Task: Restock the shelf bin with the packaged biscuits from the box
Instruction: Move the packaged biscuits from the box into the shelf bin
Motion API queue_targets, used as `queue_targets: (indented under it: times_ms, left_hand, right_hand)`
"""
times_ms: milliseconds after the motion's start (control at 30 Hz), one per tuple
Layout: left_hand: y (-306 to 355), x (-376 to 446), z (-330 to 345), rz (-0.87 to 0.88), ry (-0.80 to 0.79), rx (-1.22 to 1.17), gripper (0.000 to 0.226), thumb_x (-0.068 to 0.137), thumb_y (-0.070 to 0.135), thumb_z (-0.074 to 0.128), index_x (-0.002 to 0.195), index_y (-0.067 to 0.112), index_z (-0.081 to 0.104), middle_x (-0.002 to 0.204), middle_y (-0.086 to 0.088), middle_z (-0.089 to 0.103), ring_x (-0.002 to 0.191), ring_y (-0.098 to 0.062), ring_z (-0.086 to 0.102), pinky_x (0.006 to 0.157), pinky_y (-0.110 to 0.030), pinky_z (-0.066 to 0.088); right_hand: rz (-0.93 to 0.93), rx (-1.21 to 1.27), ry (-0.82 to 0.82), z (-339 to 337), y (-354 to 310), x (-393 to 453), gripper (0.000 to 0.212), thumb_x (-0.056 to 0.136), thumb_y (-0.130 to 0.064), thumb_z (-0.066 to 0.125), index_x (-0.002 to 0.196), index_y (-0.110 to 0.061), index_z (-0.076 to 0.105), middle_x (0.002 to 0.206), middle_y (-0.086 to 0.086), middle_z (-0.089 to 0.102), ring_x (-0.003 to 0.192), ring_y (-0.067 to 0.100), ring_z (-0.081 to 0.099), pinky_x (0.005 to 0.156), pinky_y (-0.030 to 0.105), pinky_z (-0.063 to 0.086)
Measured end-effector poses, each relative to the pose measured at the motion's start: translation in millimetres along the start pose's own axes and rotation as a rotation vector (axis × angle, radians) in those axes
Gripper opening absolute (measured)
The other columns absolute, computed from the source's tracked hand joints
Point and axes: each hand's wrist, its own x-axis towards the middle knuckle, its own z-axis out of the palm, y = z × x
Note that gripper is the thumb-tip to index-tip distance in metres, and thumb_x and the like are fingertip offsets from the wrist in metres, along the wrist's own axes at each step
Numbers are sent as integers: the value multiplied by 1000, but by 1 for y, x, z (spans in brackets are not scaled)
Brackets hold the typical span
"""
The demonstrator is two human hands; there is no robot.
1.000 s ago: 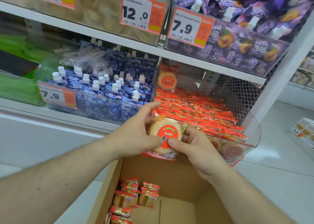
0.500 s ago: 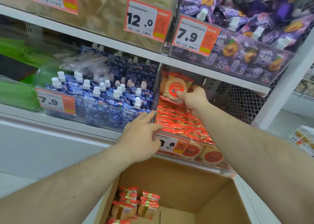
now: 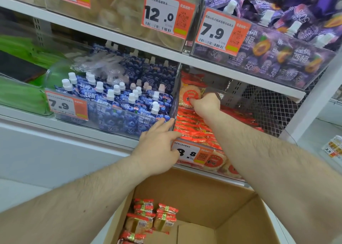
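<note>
Head view: right hand [image 3: 205,104] pinches biscuit pack [image 3: 188,95] at bin [image 3: 212,162] back.
Stand it upright before releasing; left hand [image 3: 159,143], fingers straight, steadies bin front.

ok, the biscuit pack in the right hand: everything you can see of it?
The biscuit pack is a round pale biscuit in clear wrap with red ends and a round red label. It stands upright, face toward the camera, at the back left of the shelf bin, above the flat-lying packs. The right hand pinches its lower right edge.
</note>
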Motion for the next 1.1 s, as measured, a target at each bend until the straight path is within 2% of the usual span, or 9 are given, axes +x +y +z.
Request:
queue_targets:
  times_ms: [233, 467, 567, 633, 700, 867, 933, 1033, 1100]
  left_hand:
    - [3, -1, 0, -8, -3, 8, 53, 92, 26, 52, 143, 34, 42, 162, 12, 5, 149, -11, -5, 117, -53, 10]
    - [1, 0, 1, 13, -9, 16, 55, 92, 27, 53, 144, 35, 39, 162, 12, 4, 149, -11, -5, 117, -53, 10]
    - [-4, -4, 0, 39, 83, -22, 56, 89, 22, 57, 142, 35, 43, 157, 10, 21, 146, -12, 10, 116, -47, 15]
    - [-6, -7, 1, 140, 297, -90, 44, 82, 16, 61, 123, 30, 58, 130, 8, 46, 125, -14, 36, 105, -39, 33]
    - [-4, -9, -1, 199, 383, -160, 24, 75, 14, 61, 92, 29, 55, 95, 13, 49, 91, -6, 45, 80, -26, 39]
    - [2, -21, 5, 204, -64, -194, 14, 78, 17, 61, 83, 29, 56, 72, 9, 59, 62, -2, 50, 61, -23, 45]
    - [-3, -22, 14, 153, -188, -143, 16, 81, 19, 59, 89, 33, 59, 73, 13, 60, 60, 1, 50, 64, -22, 47]
    - [-15, -23, 20, 65, -316, -72, 18, 84, 17, 57, 95, 31, 61, 78, 14, 61, 67, 1, 54, 69, -19, 47]
    - [-24, -25, 26, 31, -398, 4, 23, 83, 15, 56, 101, 26, 65, 84, 14, 61, 80, -7, 58, 76, -19, 46]
  right_hand:
    - [16, -87, -19, 8, -2, -5, 36, 86, -44, 63, 69, -18, 46, 85, 4, 63, 91, 30, 64, 95, 50, 48]
    - [27, -140, -54, 7, 0, -8, 41, 91, -49, 53, 109, -11, 55, 92, 3, 58, 100, 32, 61, 99, 51, 43]
    - [42, -85, -56, 6, 3, -7, 55, 89, -51, 56, 124, -10, 51, 101, 4, 61, 101, 31, 61, 99, 51, 44]
    - [51, -59, -61, 4, 5, -7, 53, 88, -50, 58, 122, -11, 50, 99, 2, 58, 103, 30, 60, 99, 51, 44]
    - [46, -19, -54, 0, 8, -8, 45, 87, -49, 62, 113, -15, 50, 94, -1, 56, 101, 28, 59, 98, 50, 45]
    - [8, 21, -21, -10, 15, -28, 66, 83, -50, 65, 135, -13, 46, 113, 0, 64, 106, 25, 61, 91, 41, 49]
    - [-136, 43, 108, -15, 18, -52, 48, 86, -42, 63, 127, -17, 53, 97, -7, 66, 97, 20, 62, 83, 35, 50]
    - [-715, 166, 415, -21, 21, -110, 11, 84, -17, 60, 93, -11, 62, 73, -4, 57, 73, 20, 57, 70, 35, 46]
    - [-1004, 219, 447, -18, 35, -152, 6, 80, -7, 59, 76, -4, 63, 66, 6, 56, 63, 25, 52, 63, 35, 41]
